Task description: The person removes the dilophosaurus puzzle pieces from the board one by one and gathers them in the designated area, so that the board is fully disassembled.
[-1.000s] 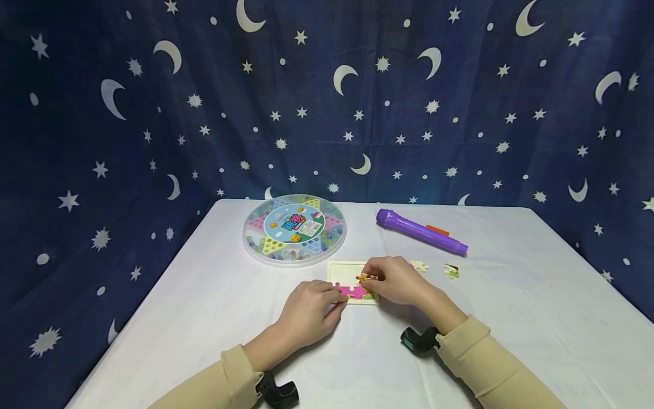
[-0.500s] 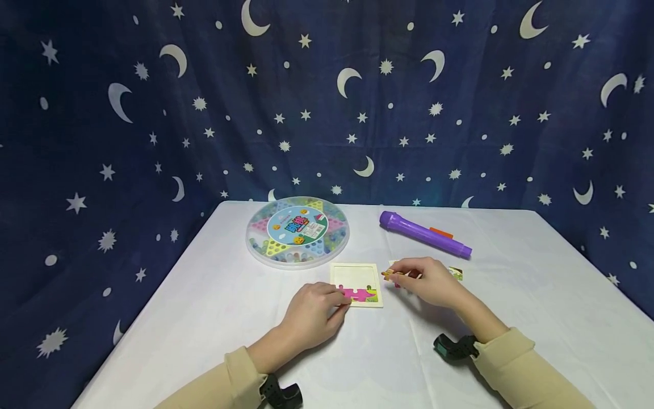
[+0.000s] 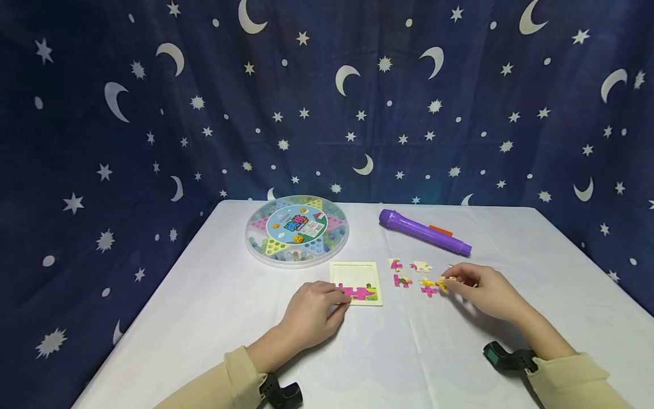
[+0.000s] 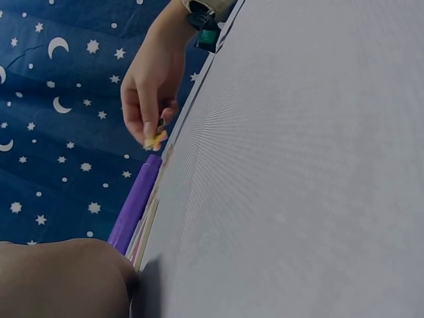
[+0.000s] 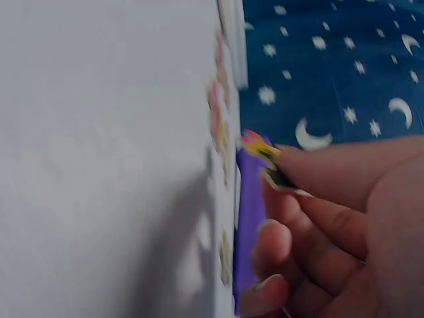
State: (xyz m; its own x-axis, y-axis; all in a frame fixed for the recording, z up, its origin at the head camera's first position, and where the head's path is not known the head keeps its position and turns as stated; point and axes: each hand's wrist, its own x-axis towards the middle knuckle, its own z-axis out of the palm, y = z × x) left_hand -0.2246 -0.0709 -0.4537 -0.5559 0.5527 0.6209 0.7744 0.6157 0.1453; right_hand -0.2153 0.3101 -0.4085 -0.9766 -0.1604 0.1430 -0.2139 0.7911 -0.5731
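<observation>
A small square puzzle tray (image 3: 378, 284) with a cream frame lies on the white table, pink and green pieces (image 3: 360, 293) fitted along its near side. My left hand (image 3: 313, 309) rests at the tray's near left corner, fingertips on the frame and over part of the near pieces. To the right, my right hand (image 3: 482, 289) pinches a yellow puzzle piece (image 4: 158, 140) between thumb and fingers; in the right wrist view the held piece (image 5: 260, 147) also shows pink and dark green. Several loose puzzle pieces (image 3: 402, 281) lie between the tray and this hand.
A round, clear-lidded marble game (image 3: 296, 232) stands behind the tray at the left. A purple toy microphone (image 3: 424, 233) lies at the back right, with an orange piece (image 3: 440, 230) beside it. A dark blue star-and-moon curtain (image 3: 327, 102) hangs behind the table.
My right hand has moved from over the tray to the right with the yellow piece, uncovering the loose pieces. My left hand has stayed at the tray's corner.
</observation>
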